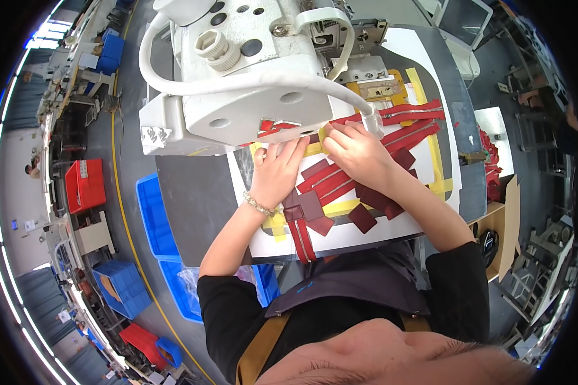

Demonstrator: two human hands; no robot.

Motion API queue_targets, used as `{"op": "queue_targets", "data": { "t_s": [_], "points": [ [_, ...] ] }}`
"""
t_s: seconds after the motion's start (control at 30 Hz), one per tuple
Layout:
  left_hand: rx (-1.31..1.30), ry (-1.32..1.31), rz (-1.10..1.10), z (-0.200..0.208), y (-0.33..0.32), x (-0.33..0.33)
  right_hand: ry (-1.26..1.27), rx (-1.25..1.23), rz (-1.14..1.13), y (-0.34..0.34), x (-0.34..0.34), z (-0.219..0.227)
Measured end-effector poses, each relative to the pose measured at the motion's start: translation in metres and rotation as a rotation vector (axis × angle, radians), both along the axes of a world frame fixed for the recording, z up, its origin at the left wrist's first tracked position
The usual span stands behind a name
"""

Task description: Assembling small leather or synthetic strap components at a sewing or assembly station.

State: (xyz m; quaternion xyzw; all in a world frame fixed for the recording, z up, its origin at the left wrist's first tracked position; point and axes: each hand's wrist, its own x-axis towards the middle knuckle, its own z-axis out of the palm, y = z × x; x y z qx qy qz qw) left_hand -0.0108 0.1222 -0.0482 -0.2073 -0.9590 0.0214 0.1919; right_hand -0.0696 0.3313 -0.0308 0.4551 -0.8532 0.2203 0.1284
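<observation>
Below the white sewing machine head (263, 112), my left hand (279, 172) lies with its fingers stretched forward and flat on the work. The machine's front edge hides what lies beyond those fingertips. My right hand (358, 156) is closed, thumb and fingers pinched at the near end of a red zipper (412, 113) beside the machine head. Under and between my wrists lie another red zipper (331, 183) and several dark red patches (311, 205). One zipper tail (300, 240) hangs toward the table's near edge, with a dark red patch over its upper end.
Yellow tape (435, 154) frames a white sheet on the table. Blue bins (149, 212) stand at the left, below table height. To the right are an open cardboard box (508, 224) and a pile of red pieces (490, 157). A monitor (465, 22) stands at the back right.
</observation>
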Motion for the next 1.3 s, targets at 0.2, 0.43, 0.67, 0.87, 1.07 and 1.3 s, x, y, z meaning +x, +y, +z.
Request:
{"op": "queue_targets", "data": {
  "t_s": [0.2, 0.43, 0.67, 0.87, 1.07, 1.3],
  "points": [
    [0.041, -0.033, 0.025, 0.007, -0.006, 0.000, -0.113, -0.087, 0.050, 0.010, -0.001, -0.002],
    [0.248, -0.389, 0.051, 0.011, -0.023, -0.013, -0.190, -0.123, 0.090, 0.014, -0.004, -0.008],
    [0.448, -0.711, 0.093, 0.006, -0.045, -0.026, -0.280, -0.066, 0.042, 0.015, -0.001, -0.001],
    [0.488, -0.653, -0.157, 0.005, -0.059, -0.038, -0.135, -0.115, -0.005, 0.012, -0.002, -0.026],
    [0.518, -0.769, -0.154, 0.010, -0.057, -0.044, -0.411, -0.157, -0.072, 0.012, -0.004, -0.048],
    [0.486, -0.773, 0.018, 0.014, -0.050, -0.030, -0.354, -0.162, -0.044, 0.013, -0.006, -0.046]
  ]
}}
